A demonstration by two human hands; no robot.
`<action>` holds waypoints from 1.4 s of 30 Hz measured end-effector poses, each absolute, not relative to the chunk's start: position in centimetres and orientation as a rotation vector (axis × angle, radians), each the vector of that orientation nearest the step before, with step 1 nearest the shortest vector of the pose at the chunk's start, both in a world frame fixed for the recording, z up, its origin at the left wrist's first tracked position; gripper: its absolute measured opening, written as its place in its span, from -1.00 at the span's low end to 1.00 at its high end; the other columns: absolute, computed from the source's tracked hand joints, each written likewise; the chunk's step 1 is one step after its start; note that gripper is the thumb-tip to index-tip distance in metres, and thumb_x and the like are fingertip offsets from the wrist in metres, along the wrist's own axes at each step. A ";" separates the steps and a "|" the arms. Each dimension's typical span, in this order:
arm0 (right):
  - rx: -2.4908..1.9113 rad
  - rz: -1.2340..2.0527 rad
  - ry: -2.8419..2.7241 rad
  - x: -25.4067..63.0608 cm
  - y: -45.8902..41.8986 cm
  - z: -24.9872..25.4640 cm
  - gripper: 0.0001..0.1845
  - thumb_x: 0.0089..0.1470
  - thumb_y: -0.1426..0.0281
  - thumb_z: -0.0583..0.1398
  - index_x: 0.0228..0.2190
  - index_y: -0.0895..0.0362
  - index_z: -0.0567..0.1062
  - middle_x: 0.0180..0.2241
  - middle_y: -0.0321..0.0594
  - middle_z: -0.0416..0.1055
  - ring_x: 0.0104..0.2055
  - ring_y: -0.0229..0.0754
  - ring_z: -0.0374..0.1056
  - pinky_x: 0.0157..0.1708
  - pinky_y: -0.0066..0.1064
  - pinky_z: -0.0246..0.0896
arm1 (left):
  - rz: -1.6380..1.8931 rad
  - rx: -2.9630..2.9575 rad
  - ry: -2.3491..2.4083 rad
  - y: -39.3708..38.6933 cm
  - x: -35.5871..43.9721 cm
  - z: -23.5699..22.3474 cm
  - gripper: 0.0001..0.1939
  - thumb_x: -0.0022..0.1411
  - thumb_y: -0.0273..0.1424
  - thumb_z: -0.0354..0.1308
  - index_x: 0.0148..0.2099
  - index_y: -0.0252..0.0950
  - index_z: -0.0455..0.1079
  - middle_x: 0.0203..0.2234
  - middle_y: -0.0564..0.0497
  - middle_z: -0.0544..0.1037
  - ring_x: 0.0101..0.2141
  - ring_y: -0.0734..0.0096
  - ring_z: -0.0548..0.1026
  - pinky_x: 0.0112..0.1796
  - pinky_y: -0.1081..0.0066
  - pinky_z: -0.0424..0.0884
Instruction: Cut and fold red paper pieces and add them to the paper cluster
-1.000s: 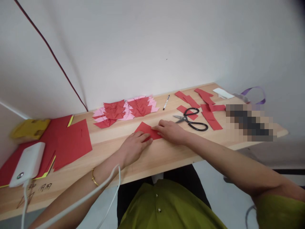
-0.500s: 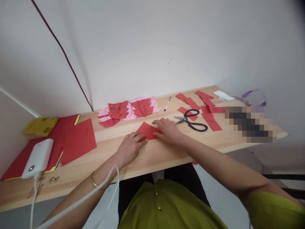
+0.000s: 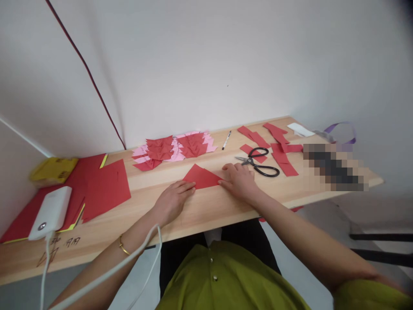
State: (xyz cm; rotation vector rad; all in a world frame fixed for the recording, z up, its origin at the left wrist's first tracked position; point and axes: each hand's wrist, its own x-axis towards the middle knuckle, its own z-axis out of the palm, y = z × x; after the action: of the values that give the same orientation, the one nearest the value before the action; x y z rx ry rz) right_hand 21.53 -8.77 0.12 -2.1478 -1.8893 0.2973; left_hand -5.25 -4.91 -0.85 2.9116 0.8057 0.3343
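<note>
A folded red paper triangle (image 3: pixel 203 177) lies flat on the wooden table in front of me, its peak pointing away. The fingers of my left hand (image 3: pixel 174 200) are stretched out and press on its left corner. At the right corner rests the thumb of my right hand (image 3: pixel 239 183), whose other fingers are spread on the table beyond the paper. Neither hand is closed round anything. Black-handled scissors (image 3: pixel 254 162) lie with blades apart just to the right of my right hand.
Folded red and pink paper pieces (image 3: pixel 174 148) are lined up along the wall. Nearby lie a pen (image 3: pixel 226 140) and red paper strips (image 3: pixel 284 159). On the left, red sheets (image 3: pixel 106 189) carry a white power bank (image 3: pixel 51 211) with a cable and a yellow packet (image 3: pixel 53 170).
My right hand has slid rightward along the triangle's lower edge to its corner, uncovering more of the paper. My left hand has shifted slightly left.
</note>
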 end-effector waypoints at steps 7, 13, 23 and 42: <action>-2.078 0.376 -1.981 22.3 -8.2 0.3 -0.56 0.02 0.11 0.15 -0.09 0.04 0.34 -0.14 -0.07 0.35 -0.08 0.08 0.23 -0.16 -0.15 0.02 | 0.377 2.860 0.901 -5.8 -6.3 -1.0 -0.60 0.31 -0.47 -0.15 0.13 -0.24 0.32 0.11 -0.06 0.37 0.12 0.26 0.30 0.12 0.16 0.23; -1.985 0.441 -2.073 23.7 -7.7 0.7 -0.60 -0.01 0.20 0.17 -0.11 0.08 0.37 -0.19 -0.09 0.39 -0.17 -0.02 0.27 -0.23 -0.27 0.07 | 0.398 2.684 0.950 -5.1 -5.2 1.1 -0.72 0.23 -0.43 -0.03 -0.16 -0.29 0.50 -0.02 -0.13 0.45 -0.02 0.25 0.40 -0.01 0.24 0.34; -1.966 0.622 -2.017 23.4 -7.3 1.8 -0.59 0.01 0.14 0.17 -0.16 0.13 0.42 -0.24 -0.10 0.43 -0.27 -0.14 0.33 -0.35 -0.41 0.13 | 0.093 2.338 1.651 -0.6 -0.2 3.0 -0.64 -0.17 -0.21 0.31 -0.34 -0.32 0.38 -0.38 -0.12 0.48 -0.37 0.24 0.44 -0.39 0.38 0.26; -1.176 1.258 -1.838 21.3 -1.3 2.2 -0.68 0.00 0.17 0.15 -0.41 0.18 0.48 -0.47 -0.31 0.40 -0.45 -0.29 0.26 -0.48 -0.49 0.09 | 0.672 1.400 1.031 0.6 -1.7 3.5 -0.36 -0.27 -0.41 0.39 -0.08 -0.27 0.26 -0.42 0.11 0.41 -0.41 0.52 0.41 -0.39 0.48 0.32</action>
State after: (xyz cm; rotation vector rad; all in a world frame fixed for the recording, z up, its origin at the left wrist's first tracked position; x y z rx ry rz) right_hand 21.25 -1.33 2.19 -1.1756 -1.8379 1.2578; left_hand -1.75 0.59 3.47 1.4002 1.0313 0.6718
